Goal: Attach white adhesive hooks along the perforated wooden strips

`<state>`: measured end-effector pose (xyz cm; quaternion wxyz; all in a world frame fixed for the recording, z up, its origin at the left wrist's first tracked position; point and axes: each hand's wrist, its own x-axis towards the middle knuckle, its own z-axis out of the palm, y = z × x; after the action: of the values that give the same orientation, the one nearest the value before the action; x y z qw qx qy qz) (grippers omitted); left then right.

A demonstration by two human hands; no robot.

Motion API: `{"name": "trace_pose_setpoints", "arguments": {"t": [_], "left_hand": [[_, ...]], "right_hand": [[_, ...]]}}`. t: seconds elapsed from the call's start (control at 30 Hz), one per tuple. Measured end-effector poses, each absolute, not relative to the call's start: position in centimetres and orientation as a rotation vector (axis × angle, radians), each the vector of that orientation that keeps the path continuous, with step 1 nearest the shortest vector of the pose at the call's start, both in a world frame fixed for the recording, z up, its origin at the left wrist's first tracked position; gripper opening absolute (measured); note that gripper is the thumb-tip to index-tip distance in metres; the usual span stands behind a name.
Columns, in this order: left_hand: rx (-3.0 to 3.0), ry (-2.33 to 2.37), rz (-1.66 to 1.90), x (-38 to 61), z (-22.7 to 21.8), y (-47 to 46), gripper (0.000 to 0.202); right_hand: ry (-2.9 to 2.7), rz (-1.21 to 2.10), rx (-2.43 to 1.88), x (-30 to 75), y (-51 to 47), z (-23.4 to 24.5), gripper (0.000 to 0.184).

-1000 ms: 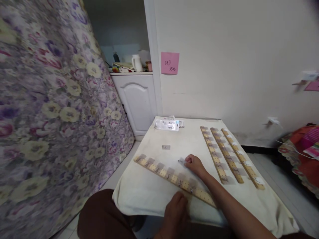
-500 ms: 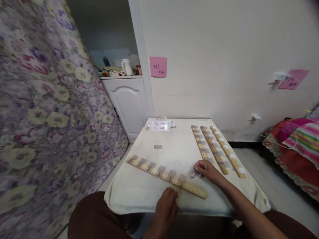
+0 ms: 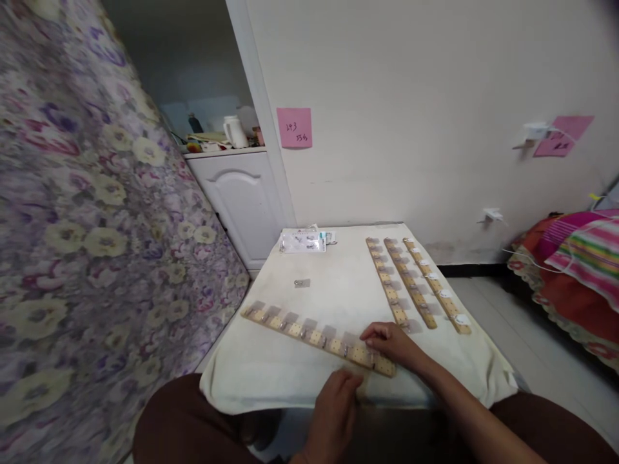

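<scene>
A wooden strip (image 3: 314, 337) with rows of small holes lies slantwise across the near part of the table, carrying several metal clips with clear tabs. Over its right end, my right hand (image 3: 393, 343) is closed with thumb and forefinger on a small metal clip (image 3: 373, 362) with a clear tab, mostly covered by the fingers. My left hand (image 3: 336, 403) rests just in front of the strip's near edge, fingers curled together. Whatever it might hold is hidden. One loose metal clip with a clear tab (image 3: 302, 283) lies flat beyond the strip.
Three more wooden strips stand in a row on the right: a left one (image 3: 385, 277), a middle one (image 3: 411, 281) and one with white pieces (image 3: 438, 283). Clear packaging (image 3: 303, 241) lies at the back left of the cloth-covered table (image 3: 271, 377). A floral curtain (image 3: 111, 225) hangs left.
My right hand has moved left with its clip, from beside the strip to over its right end. My left hand has shifted slightly right along the near edge. The view has turned a little.
</scene>
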<state>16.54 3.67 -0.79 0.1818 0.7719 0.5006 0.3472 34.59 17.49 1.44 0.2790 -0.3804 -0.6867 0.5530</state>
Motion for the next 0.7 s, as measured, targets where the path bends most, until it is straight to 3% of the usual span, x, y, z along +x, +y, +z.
{"name": "trace_pose_setpoints", "arguments": {"t": [0.2,0.7], "left_hand": [[2.205,1.484,0.936,17.1,-1.1,4.6,0.058],[2.250,1.545,0.817,17.4,-1.1,4.9,0.057]], "right_hand": [[-1.836,1.440,-1.037,34.1,17.5,0.9,0.015],[-1.741,1.474,-1.057,33.6,17.8,0.0,0.010]]}}
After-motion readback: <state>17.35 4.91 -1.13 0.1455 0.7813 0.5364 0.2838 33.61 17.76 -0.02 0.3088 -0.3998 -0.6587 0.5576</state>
